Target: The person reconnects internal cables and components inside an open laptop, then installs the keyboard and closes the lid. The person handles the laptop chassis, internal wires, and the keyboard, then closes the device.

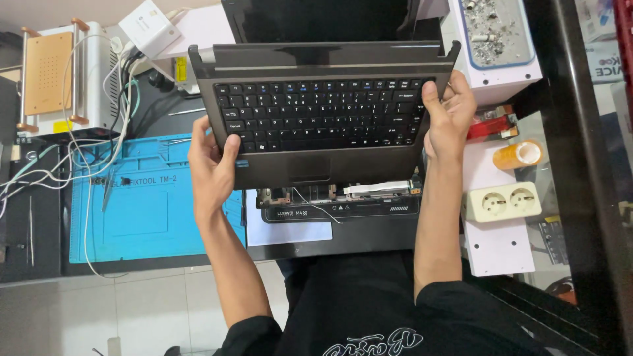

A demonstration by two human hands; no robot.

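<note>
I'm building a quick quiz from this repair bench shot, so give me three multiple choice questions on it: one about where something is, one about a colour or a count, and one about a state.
1. Where does the blue work mat lie relative to the laptop keyboard cover?
A. On the person's left
B. On the person's right
C. On top of it

2. How many sockets does the cream power outlet block have?
A. One
B. Two
C. Four

3. How is the keyboard cover held?
A. By the left hand alone
B. Lying untouched
C. By both hands, one at each side

Answers:
1. A: the mat spreads out past the left hand.
2. B: two round sockets sit side by side.
3. C: the left hand grips the left edge and the right hand the right edge, with the opened base showing below.
</note>
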